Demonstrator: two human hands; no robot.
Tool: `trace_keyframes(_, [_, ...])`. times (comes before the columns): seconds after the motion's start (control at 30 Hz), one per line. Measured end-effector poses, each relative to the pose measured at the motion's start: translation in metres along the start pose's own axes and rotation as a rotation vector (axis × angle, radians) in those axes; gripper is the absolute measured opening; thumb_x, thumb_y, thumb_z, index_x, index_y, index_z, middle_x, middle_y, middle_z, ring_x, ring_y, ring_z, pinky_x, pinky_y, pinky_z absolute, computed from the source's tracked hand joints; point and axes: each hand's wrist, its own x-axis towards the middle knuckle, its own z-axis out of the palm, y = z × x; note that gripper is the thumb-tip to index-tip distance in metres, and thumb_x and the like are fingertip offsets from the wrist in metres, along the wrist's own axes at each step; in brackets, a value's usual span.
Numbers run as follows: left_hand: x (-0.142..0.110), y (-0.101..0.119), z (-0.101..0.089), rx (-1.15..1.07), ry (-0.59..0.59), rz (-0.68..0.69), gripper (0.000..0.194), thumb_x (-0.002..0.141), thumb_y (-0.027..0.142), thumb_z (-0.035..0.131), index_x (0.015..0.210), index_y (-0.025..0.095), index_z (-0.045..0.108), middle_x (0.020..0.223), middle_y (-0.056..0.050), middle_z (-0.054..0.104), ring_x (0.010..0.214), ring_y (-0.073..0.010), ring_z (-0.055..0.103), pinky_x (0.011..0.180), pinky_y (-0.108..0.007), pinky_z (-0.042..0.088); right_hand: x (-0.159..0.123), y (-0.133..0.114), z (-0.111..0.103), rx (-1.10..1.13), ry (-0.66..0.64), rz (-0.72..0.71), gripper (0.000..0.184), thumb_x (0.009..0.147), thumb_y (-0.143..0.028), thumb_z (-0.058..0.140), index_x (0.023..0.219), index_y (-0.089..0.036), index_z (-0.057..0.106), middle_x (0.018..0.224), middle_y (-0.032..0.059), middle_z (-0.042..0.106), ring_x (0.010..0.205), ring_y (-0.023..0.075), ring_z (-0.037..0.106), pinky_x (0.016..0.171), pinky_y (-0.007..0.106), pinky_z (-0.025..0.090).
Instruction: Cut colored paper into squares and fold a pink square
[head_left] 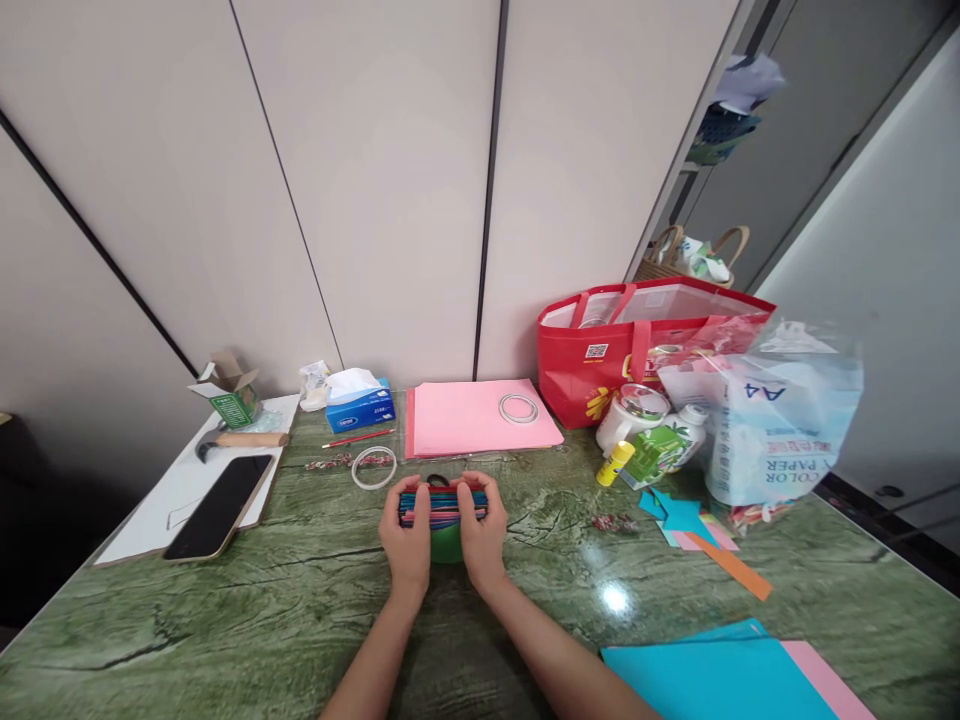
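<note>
Between my two hands is a thick stack of coloured paper, its blue, pink and red edges facing up. My left hand presses its left side, with the thumb lying over the front. On the right side my right hand grips it the same way. Below the edges a green rounded surface shows between the hands; whether it belongs to the stack I cannot tell. A small black loop pokes out just behind. Left of the hands lies a white ring on the green table.
Pink sheets with another ring lie behind. A tissue box, phone and hammer are left. Rightward are a red bag, glue stick, paper scraps, A4 paper pack and blue sheets.
</note>
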Motion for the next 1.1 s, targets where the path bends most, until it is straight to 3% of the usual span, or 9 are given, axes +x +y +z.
trace_keyframes(0.2, [0.002,-0.005,-0.004,0.079,0.143,-0.057,0.029,0.077,0.042,0.050,0.079,0.015,0.061,0.078,-0.006,0.064,0.075,-0.0197,0.058,0.071,-0.030,0.043,0.004,0.002,0.000,-0.060,0.023,0.008,0.026,0.084,-0.034,0.042,0.075,-0.016,0.058,0.073,0.0024,0.063,0.069,0.0149,0.056,0.064,0.023,0.041])
trace_keyframes(0.37, [-0.001,-0.003,-0.003,0.064,0.095,0.039,0.031,0.082,0.040,0.042,0.088,0.016,0.060,0.082,-0.006,0.064,0.076,-0.0178,0.058,0.070,-0.028,0.044,0.003,0.002,0.003,-0.063,0.025,-0.003,0.029,0.086,-0.034,0.040,0.070,-0.016,0.056,0.065,0.0005,0.061,0.064,0.0140,0.056,0.065,0.023,0.040])
trace_keyframes(0.53, [0.001,-0.004,0.006,0.174,0.225,0.121,0.024,0.076,0.039,0.052,0.079,0.016,0.060,0.074,-0.004,0.063,0.069,-0.0172,0.057,0.068,-0.029,0.043,0.003,0.002,0.006,-0.118,0.032,-0.063,0.025,0.083,-0.036,0.043,0.071,-0.016,0.054,0.063,-0.0001,0.059,0.062,0.0137,0.054,0.064,0.023,0.040])
trace_keyframes(0.63, [0.001,-0.012,0.006,0.168,0.231,0.119,0.024,0.078,0.039,0.049,0.072,0.017,0.059,0.068,-0.003,0.062,0.065,-0.0166,0.056,0.067,-0.029,0.043,0.003,0.007,0.006,-0.196,0.030,-0.108,0.026,0.084,-0.036,0.043,0.072,-0.016,0.054,0.066,0.0009,0.059,0.062,0.0132,0.054,0.064,0.022,0.040])
trace_keyframes(0.77, [0.002,-0.018,-0.002,0.082,0.134,0.130,0.032,0.072,0.042,0.055,0.092,0.017,0.056,0.081,-0.006,0.064,0.074,-0.0182,0.060,0.069,-0.030,0.046,0.007,0.019,0.002,-0.269,0.044,-0.108,0.032,0.083,-0.041,0.040,0.067,-0.017,0.054,0.059,-0.0009,0.055,0.055,0.0120,0.048,0.057,0.022,0.037])
trace_keyframes(0.83, [0.007,-0.015,-0.008,-0.062,-0.047,0.088,0.057,0.061,0.038,0.068,0.110,0.017,0.048,0.086,-0.006,0.065,0.079,-0.0203,0.062,0.072,-0.032,0.048,0.011,0.023,0.001,-0.288,0.058,-0.095,0.036,0.083,-0.044,0.039,0.062,-0.017,0.051,0.052,-0.0035,0.048,0.049,0.0110,0.042,0.053,0.022,0.033])
trace_keyframes(0.9, [0.014,-0.009,-0.014,-0.200,-0.314,-0.027,0.074,0.049,0.027,0.077,0.116,0.019,0.046,0.087,-0.006,0.067,0.084,-0.0230,0.063,0.076,-0.035,0.049,0.013,0.023,0.002,-0.307,0.057,-0.087,0.039,0.084,-0.046,0.037,0.059,-0.018,0.048,0.048,-0.0051,0.042,0.046,0.0103,0.037,0.050,0.022,0.031])
trace_keyframes(0.97, [0.022,-0.003,-0.019,-0.229,-0.477,-0.164,0.062,0.046,0.021,0.078,0.105,0.019,0.059,0.090,-0.007,0.069,0.087,-0.0258,0.063,0.078,-0.038,0.048,0.015,0.021,0.002,-0.320,0.021,-0.088,0.041,0.085,-0.047,0.035,0.059,-0.018,0.048,0.049,-0.0049,0.043,0.046,0.0105,0.038,0.050,0.022,0.032])
trace_keyframes(1.1, [0.032,0.002,-0.027,-0.203,-0.407,-0.298,0.024,0.041,0.017,0.079,0.063,0.016,0.070,0.062,-0.005,0.070,0.061,-0.0257,0.063,0.062,-0.039,0.052,0.022,0.014,-0.008,-0.359,-0.140,-0.119,0.048,0.090,-0.044,0.021,0.074,-0.016,0.057,0.066,0.0012,0.060,0.063,0.0140,0.054,0.060,0.023,0.041])
